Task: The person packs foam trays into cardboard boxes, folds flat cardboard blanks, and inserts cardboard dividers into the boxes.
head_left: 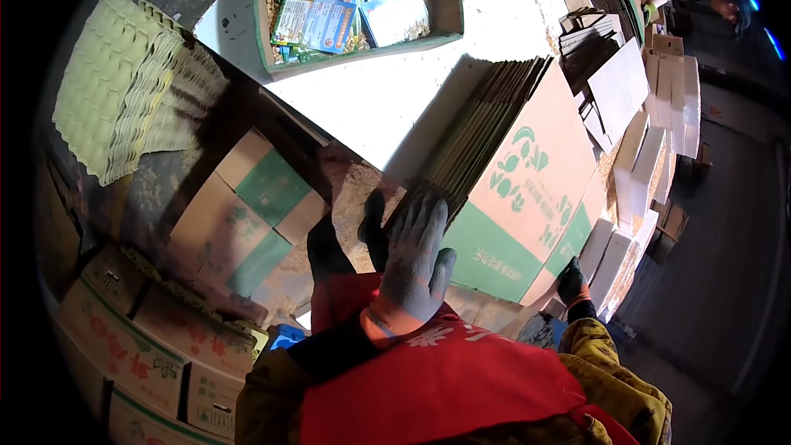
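Observation:
A thick stack of flattened cardboard cartons (527, 189) stands on edge in front of me, brown with green print. My left hand (416, 259), in a grey and orange glove, lies flat along the stack's near left end with its fingers stretched out. My right hand (573, 284), also gloved, is at the lower right edge of the stack; its fingers are mostly in shadow and I cannot make out their grip. A white tabletop (354, 111) lies beyond the stack's left side.
An open box (449, 39) of printed packets and loose husk-like filling sits on the table. Pale green moulded trays (111, 86) are piled at left. A carton (247, 210) stands below the table, and printed boxes (124, 354) are stacked lower left. White cartons (647, 165) line the right.

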`<state>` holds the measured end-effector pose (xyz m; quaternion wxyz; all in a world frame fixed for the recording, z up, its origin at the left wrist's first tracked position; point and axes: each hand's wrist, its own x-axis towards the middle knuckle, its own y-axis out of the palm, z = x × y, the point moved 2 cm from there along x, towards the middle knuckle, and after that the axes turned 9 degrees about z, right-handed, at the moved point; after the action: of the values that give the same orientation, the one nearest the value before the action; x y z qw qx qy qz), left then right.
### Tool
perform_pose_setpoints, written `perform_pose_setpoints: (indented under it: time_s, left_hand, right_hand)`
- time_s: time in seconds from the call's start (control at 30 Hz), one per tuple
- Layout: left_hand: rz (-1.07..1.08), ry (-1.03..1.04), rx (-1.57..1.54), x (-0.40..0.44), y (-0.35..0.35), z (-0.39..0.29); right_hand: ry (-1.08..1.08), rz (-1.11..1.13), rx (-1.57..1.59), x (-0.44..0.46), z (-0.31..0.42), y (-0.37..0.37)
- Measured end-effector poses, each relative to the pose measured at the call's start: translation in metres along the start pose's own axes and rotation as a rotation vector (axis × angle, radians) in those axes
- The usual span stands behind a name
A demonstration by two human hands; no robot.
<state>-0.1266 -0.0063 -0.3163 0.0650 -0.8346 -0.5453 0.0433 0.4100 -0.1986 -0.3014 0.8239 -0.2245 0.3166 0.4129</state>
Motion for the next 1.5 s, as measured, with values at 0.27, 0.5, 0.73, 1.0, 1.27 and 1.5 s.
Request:
perform_pose_setpoints:
  time_s: [0.27, 0.5, 0.73, 1.0, 1.27, 1.5]
  left_hand:
    - [0.014, 0.007, -0.034, 0.001, -0.002, 0.002]
    - [0.031, -0.021, -0.029, 0.000, -0.004, -0.003]
    - [0.055, -0.016, 0.060, -0.002, 0.000, -0.010]
    - [0.060, -0.170, -0.173, -0.004, 0.015, 0.019]
    - [0.083, -0.229, -0.249, 0.001, 0.012, 0.004]
    - [0.229, -0.136, 0.027, 0.016, -0.030, 0.012]
  right_hand:
    - [-0.308, 0.135, -1.147, 0.000, 0.000, -0.009]
    - [-0.534, 0.046, -1.599, -0.012, 0.006, 0.005]
    - [-0.165, -0.078, 0.008, -0.002, -0.005, 0.011]
    - [-0.174, -0.149, -0.141, -0.012, 0.005, 0.007]
    - [-0.408, -0.203, -0.118, -0.054, 0.034, 0.022]
    - [-0.467, 0.077, -0.270, -0.089, 0.051, 0.018]
